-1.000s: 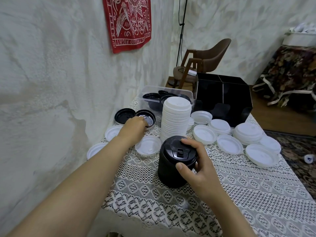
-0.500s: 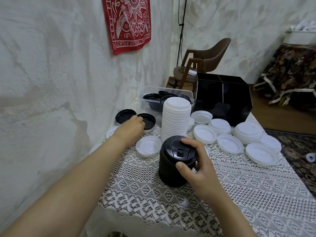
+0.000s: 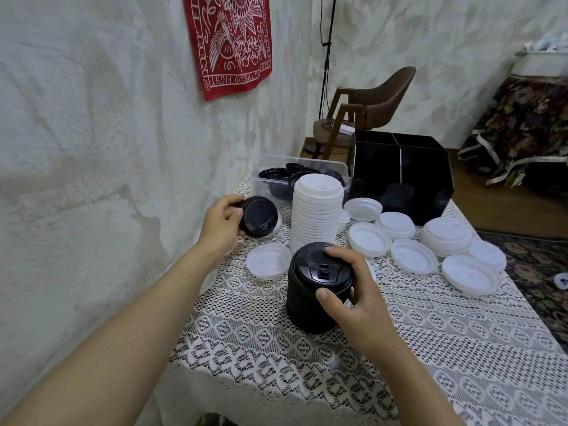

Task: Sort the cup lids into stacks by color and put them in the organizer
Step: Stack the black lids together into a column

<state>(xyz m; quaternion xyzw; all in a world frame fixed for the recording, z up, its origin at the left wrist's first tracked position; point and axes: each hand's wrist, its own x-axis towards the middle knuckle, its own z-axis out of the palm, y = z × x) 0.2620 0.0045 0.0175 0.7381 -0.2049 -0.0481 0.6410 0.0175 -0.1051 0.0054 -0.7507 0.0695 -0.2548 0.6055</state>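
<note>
My left hand point(image 3: 222, 222) grips a black lid point(image 3: 259, 216), lifted and tilted on edge above the table's left side. A tall stack of black lids point(image 3: 313, 298) stands in front of me, and my right hand point(image 3: 350, 290) holds its top with thumb and fingers curled round the rim. Behind it rises a tall stack of white lids point(image 3: 316, 213). Loose white lids point(image 3: 413, 256) lie spread across the lace cloth to the right, and one white lid point(image 3: 268, 265) lies left of the black stack. The black organizer point(image 3: 427, 170) sits at the back right with open compartments.
A clear plastic bin point(image 3: 270, 162) holding several black lids stands at the back beside the wall. The plaster wall runs close along the table's left edge. A brown chair point(image 3: 378, 103) is behind the table. A patterned rug point(image 3: 541, 272) lies to the right.
My left hand has picked a black lid off the cloth near the wall and raised it, tilted on edge. My right hand stays on the black stack.
</note>
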